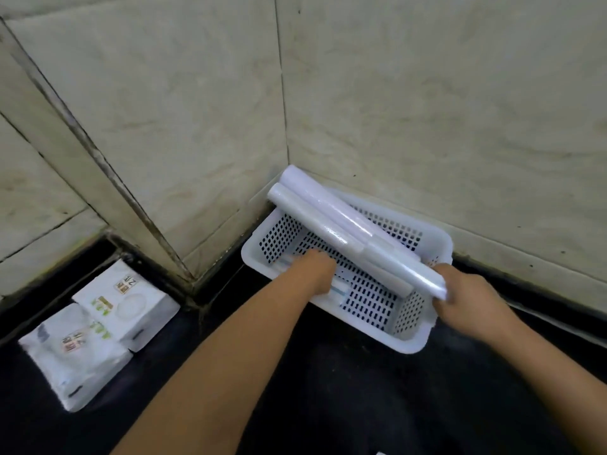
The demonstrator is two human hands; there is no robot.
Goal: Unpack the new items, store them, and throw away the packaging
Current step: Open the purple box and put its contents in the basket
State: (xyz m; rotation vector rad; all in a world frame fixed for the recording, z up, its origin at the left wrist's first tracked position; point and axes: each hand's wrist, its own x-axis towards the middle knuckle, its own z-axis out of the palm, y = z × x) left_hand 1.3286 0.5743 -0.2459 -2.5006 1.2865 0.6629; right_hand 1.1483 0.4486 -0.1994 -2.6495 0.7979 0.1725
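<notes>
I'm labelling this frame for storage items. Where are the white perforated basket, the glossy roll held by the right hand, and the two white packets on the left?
White basket [412,344]: head view, near rim corner.
Glossy roll [331,229]: head view, mid-length.
White packets [131,302]: head view, top of farther packet.

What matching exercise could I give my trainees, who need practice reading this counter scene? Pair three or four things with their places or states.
Things:
1. left hand
2. right hand
3. white basket
4. two white packages

Places or states:
A. in the wall corner on the dark counter
B. gripping the near end of the glossy roll
C. side by side at the far left of the counter
D. reaching down inside the basket

Pairs: 1-D, 2-B, 3-A, 4-C
</notes>
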